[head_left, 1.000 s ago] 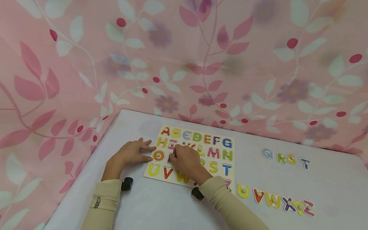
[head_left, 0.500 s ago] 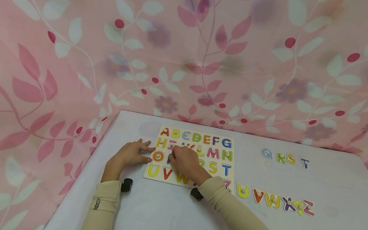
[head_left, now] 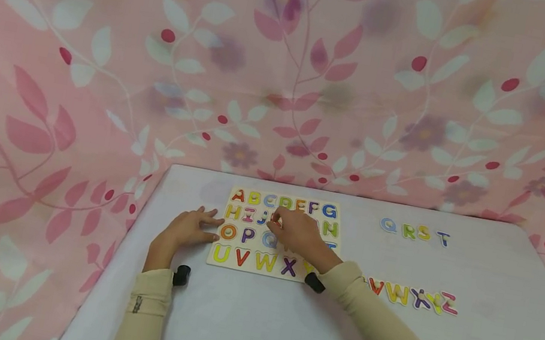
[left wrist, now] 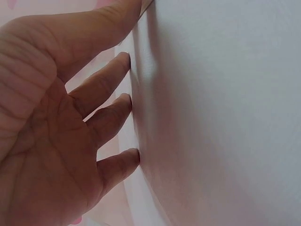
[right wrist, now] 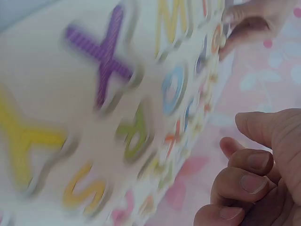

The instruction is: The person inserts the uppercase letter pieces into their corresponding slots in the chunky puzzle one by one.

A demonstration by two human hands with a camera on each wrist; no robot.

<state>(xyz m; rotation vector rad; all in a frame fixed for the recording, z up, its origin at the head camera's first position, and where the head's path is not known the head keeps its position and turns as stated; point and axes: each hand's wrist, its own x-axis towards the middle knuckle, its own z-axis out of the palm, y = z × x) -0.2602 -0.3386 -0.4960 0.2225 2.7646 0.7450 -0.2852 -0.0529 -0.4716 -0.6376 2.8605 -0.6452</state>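
The board (head_left: 251,261) lies flat, long side running left-right on the worktop (head_left: 245,323). The left hand (head_left: 187,227), fingers spread, touches its left edge; the right hand (head_left: 302,233), loosely curled, seemingly unladen, hovers above, nearer the loose Q (head_left: 389,225) off its right side.

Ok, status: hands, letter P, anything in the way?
Left hand at board's left edge. Right hand over the board, holding nothing. P in its slot; loose Q right of the board. Right hand covers part of the board, head view.
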